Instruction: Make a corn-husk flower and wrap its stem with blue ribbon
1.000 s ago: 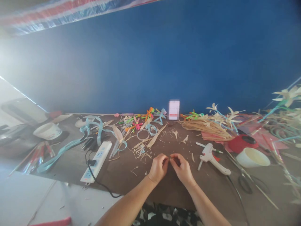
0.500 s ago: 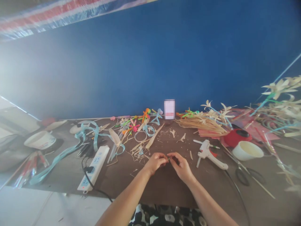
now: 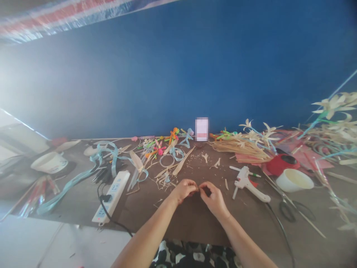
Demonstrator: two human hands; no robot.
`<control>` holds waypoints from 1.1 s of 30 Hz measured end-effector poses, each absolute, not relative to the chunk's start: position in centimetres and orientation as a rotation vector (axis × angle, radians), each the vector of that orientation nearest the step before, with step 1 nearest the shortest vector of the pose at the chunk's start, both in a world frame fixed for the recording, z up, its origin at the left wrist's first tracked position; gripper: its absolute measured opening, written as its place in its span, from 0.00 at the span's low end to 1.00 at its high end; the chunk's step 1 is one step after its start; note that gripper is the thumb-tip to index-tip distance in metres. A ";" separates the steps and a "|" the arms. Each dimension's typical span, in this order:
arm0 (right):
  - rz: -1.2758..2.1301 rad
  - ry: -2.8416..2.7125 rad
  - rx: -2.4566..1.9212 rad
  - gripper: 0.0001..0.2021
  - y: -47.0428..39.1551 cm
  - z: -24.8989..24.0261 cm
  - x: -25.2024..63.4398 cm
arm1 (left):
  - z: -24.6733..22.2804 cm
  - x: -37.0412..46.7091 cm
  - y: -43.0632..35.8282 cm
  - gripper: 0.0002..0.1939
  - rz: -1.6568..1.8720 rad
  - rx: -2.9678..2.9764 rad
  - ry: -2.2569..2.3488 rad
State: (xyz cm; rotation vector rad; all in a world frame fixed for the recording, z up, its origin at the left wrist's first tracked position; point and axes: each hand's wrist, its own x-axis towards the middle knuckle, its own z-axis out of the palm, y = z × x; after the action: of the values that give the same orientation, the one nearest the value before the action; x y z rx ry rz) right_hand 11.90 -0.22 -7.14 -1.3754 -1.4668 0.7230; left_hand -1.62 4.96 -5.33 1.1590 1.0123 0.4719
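Observation:
Over the brown table (image 3: 192,227), my left hand (image 3: 186,190) and my right hand (image 3: 212,197) meet at their fingertips. Both are closed in a pinch around something too small and hidden to make out. Beyond them lie pale husk scraps (image 3: 166,178) and small cut flower-like pieces (image 3: 205,158). Right of my right hand rests a white glue gun (image 3: 248,184) with its cord trailing toward me. A narrow pale strip (image 3: 226,184) lies between that hand and the glue gun.
At the left are a white power strip (image 3: 111,197), a light blue ribbon (image 3: 67,193) and a white bowl (image 3: 50,162). Scissors (image 3: 287,211), a white cup (image 3: 294,180) and husk flowers (image 3: 331,106) occupy the right. Colourful pipe-cleaner figures (image 3: 173,136) line the blue wall (image 3: 178,74).
My fingertips have shifted slightly and closed tighter together; a small greenish bit seen between them earlier is now hidden. The view has tilted a little. Things on the table stay put.

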 end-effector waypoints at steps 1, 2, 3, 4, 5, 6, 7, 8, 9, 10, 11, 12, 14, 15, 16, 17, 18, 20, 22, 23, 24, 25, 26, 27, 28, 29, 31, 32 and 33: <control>0.696 -1.481 -1.398 0.05 -0.3 -7.1 11.8 | -5.4 -1.6 4.9 0.06 0.494 1.194 1.011; 0.669 -1.496 -1.420 0.04 -0.3 -7.1 11.8 | -5.5 -1.7 4.8 0.06 0.518 1.230 1.013; 0.645 -1.512 -1.440 0.04 -0.4 -7.1 11.8 | -5.6 -1.7 4.7 0.06 0.539 1.257 1.015; 0.624 -1.528 -1.455 0.04 -0.4 -7.1 11.7 | -5.7 -1.7 4.6 0.06 0.551 1.274 1.019; 0.606 -1.543 -1.466 0.04 -0.5 -7.1 11.7 | -5.8 -1.8 4.6 0.06 0.552 1.282 1.023; 0.591 -1.558 -1.473 0.04 -0.5 -7.2 11.7 | -5.8 -1.8 4.5 0.06 0.543 1.291 1.026; 0.577 -1.571 -1.479 0.05 -0.5 -7.2 11.7 | -5.9 -1.8 4.4 0.06 0.535 1.312 1.028; 0.566 -1.583 -1.486 0.05 -0.6 -7.3 11.7 | -5.9 -1.8 4.3 0.06 0.538 1.353 1.033; 0.556 -1.593 -1.494 0.05 -0.6 -7.4 11.7 | -5.9 -1.8 4.1 0.06 0.555 1.413 1.045; 0.545 -1.604 -1.504 0.05 -0.6 -7.4 11.7 | -5.9 -1.7 3.8 0.07 0.590 1.490 1.068; 0.529 -1.617 -1.515 0.05 -0.6 -7.5 11.8 | -5.9 -1.6 3.5 0.07 0.636 1.572 1.098; 0.506 -1.632 -1.522 0.05 -0.7 -7.6 11.8 | -5.8 -1.5 3.1 0.07 0.681 1.653 1.132; 0.431 -1.669 -1.519 0.04 -0.8 -7.5 11.8 | -5.8 -1.3 2.3 0.08 0.768 1.806 1.190; 0.380 -1.695 -1.508 0.04 -0.9 -7.3 11.9 | -5.8 -1.2 1.9 0.08 0.803 1.878 1.198; 0.325 -1.730 -1.495 0.04 -1.0 -7.1 12.0 | -5.7 -1.2 1.6 0.08 0.836 1.946 1.197; 0.270 -1.772 -1.487 0.05 -1.0 -6.7 12.1 | -5.7 -1.1 1.4 0.08 0.864 2.008 1.187; 0.216 -1.822 -1.486 0.05 -1.1 -6.3 12.2 | -5.7 -1.1 1.3 0.08 0.887 2.060 1.177; 0.120 -1.932 -1.487 0.05 -0.9 -5.4 12.6 | -5.8 -1.0 1.3 0.08 0.922 2.139 1.172; 0.040 -2.030 -1.473 0.06 -0.6 -4.7 13.1 | -5.9 -1.0 1.4 0.08 0.931 2.189 1.188; 0.013 -2.068 -1.458 0.06 -0.3 -4.5 13.3 | -5.9 -1.0 1.5 0.08 0.929 2.207 1.199; -0.003 -2.094 -1.444 0.06 -0.1 -4.5 13.4 | -5.9 -0.9 1.5 0.07 0.926 2.222 1.213; -0.006 -2.104 -1.435 0.06 0.2 -4.6 13.6 | -5.8 -0.9 1.6 0.07 0.924 2.234 1.228; 0.003 -2.096 -1.431 0.06 0.4 -4.8 13.6 | -5.8 -0.8 1.6 0.07 0.920 2.245 1.246; 0.021 -2.074 -1.432 0.06 0.5 -5.2 13.7 | -5.7 -0.8 1.6 0.07 0.917 2.257 1.265; 0.045 -2.041 -1.440 0.06 0.7 -5.6 13.7 | -5.6 -0.8 1.5 0.07 0.913 2.270 1.285; 0.074 -2.004 -1.453 0.05 0.7 -6.1 13.7 | -5.5 -0.8 1.5 0.07 0.907 2.286 1.305; 0.143 -1.936 -1.488 0.05 0.8 -6.8 13.7 | -5.3 -0.8 1.4 0.08 0.882 2.330 1.324; 0.184 -1.912 -1.505 0.05 0.8 -7.1 13.7 | -5.2 -0.8 1.3 0.08 0.865 2.357 1.322; 0.227 -1.893 -1.519 0.05 0.8 -7.3 13.7 | -5.1 -0.8 1.3 0.09 0.849 2.385 1.315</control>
State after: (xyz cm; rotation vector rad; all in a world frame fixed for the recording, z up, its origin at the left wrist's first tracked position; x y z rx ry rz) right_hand 13.72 0.76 -7.35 -1.5192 -1.8925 0.2267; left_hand -0.76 1.32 -5.13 2.3846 1.3148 0.8492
